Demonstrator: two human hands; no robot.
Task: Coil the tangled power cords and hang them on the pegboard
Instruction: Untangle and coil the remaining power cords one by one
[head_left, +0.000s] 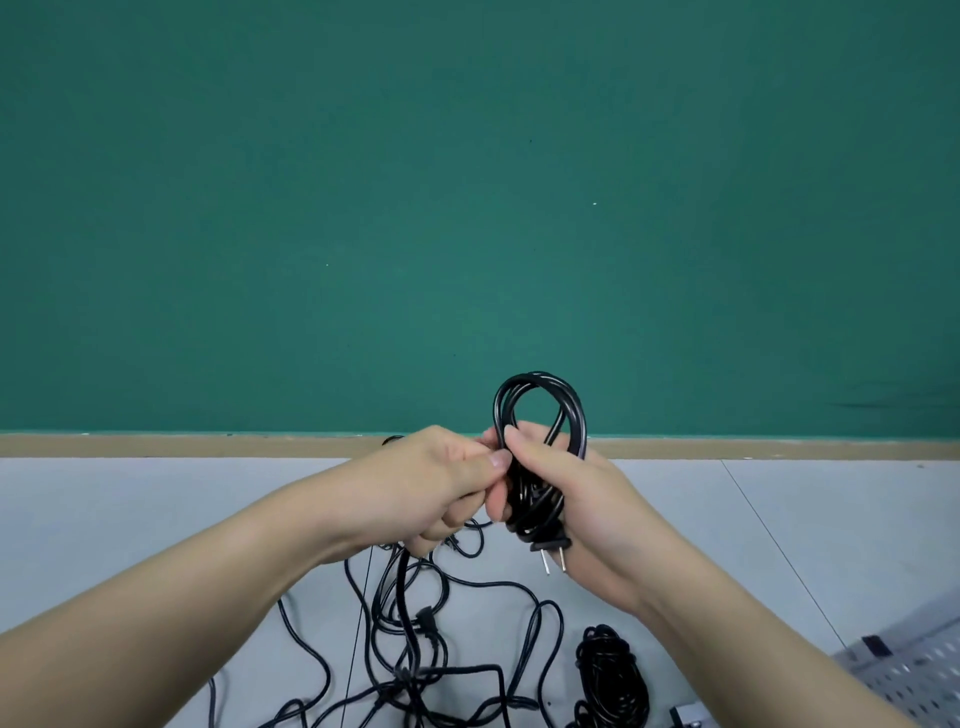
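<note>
Task status, head view: one black power cord is partly coiled and held up at frame centre, in front of the green wall (467, 208). The right hand (576, 499) is wrapped around the coil (537, 447), whose looped top stands above the fingers and whose two-prong plug (551, 550) hangs just below the palm, prongs pointing down. The left hand (447, 483) is closed with thumb and fingers pinching a strand right against the coil; that strand appears to run down from under the hand into the tangled cords (415, 649) on the grey floor (130, 519) at lower centre. Judgement: this cord is well along but not finished, since its tail appears to lead into the tangle. A separate bundled cord (613, 675) lies at lower right of the tangle, seemingly already coiled. Nothing is seen hung; a perforated grey panel (914, 670), likely the pegboard, shows only at the lower right corner, lying low rather than on the wall. Remaining: free the tail, finish the wraps, coil the loose cords, hang all. Room: open floor left and right of the arms; the wall base strip (208, 446) lies beyond the hands, the panel edge is near the right forearm.
</note>
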